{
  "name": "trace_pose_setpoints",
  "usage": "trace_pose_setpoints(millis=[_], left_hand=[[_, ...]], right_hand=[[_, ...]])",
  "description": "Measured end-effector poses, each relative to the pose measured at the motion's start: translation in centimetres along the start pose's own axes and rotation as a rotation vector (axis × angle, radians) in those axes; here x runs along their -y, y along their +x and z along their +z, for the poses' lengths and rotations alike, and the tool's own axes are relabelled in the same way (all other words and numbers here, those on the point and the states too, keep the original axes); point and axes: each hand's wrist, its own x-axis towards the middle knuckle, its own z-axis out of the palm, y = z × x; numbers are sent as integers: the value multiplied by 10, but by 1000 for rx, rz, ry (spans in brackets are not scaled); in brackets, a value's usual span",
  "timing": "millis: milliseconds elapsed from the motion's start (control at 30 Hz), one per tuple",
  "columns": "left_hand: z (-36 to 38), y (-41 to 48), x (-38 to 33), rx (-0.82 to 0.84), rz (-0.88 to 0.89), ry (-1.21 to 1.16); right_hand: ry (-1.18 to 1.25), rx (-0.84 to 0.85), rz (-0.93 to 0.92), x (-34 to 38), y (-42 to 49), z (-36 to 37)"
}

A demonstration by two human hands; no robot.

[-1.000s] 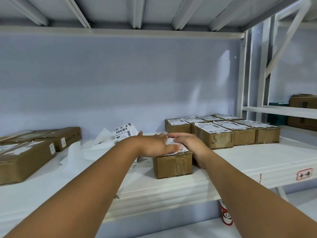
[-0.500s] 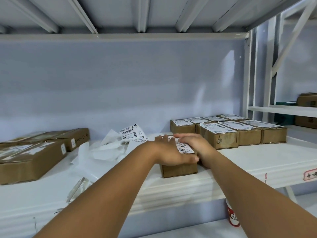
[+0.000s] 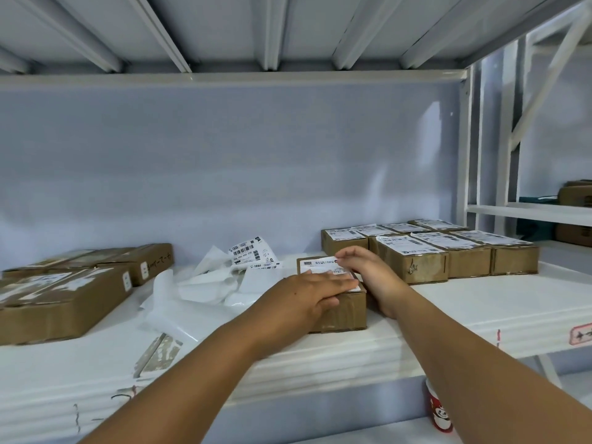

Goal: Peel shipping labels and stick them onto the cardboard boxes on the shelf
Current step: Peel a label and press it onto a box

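Cardboard, brown and taped: a small box [image 3: 344, 310] stands near the front edge of a white shelf [image 3: 480, 302], with a white shipping label [image 3: 318, 265] lying on its top face. The left hand [image 3: 304, 294] lies flat across the near part of that label, its fingers [image 3: 339, 280] straight and together and pressing down, the thumb hanging over the box's front face. It grips nothing. The right hand [image 3: 363, 270] sits at the box's right side with its fingers [image 3: 344, 254] bent, the tips meeting the label's far right edge. Whether they pinch that edge or only press on it cannot be told.

Just behind and to the right of the box, a cluster of similar labelled boxes [image 3: 413, 262] stands in close rows, each with a printed label on top. To the left of the box lies a loose heap of white backing paper [image 3: 198, 285], with printed label sheets [image 3: 251, 253] propped at its back against the wall. Well to the left, two larger flat boxes [image 3: 64, 299] rest on the same shelf. A red-and-white cup [image 3: 440, 411] shows below the shelf's front edge.
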Motion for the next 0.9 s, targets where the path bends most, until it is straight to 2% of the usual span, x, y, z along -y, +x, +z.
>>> trace_pose_setpoints(millis=[67, 167, 300, 400, 567, 700, 833, 900], left_hand=[[3, -3, 4, -28, 48, -17], [7, -10, 10, -109, 49, 15], [8, -28, 29, -326, -73, 96], [-7, -34, 27, -268, -260, -30], [-5, -27, 14, -201, -465, 35], [-1, -26, 22, -242, -515, -244], [-4, -27, 29, -295, -521, -436], [-9, -23, 31, -366, -563, -640]], right_hand=[[46, 58, 19, 0, 0, 1], [79, 56, 55, 2, -1, 2], [-9, -109, 46, -2, 4, 0], [-54, -209, 34, -4, 7, -3], [34, -256, 55, -1, 4, -5], [222, -91, 126, 0, 0, -7], [175, -7, 130, 1, -3, -5], [156, 5, 119, 3, -4, -3]])
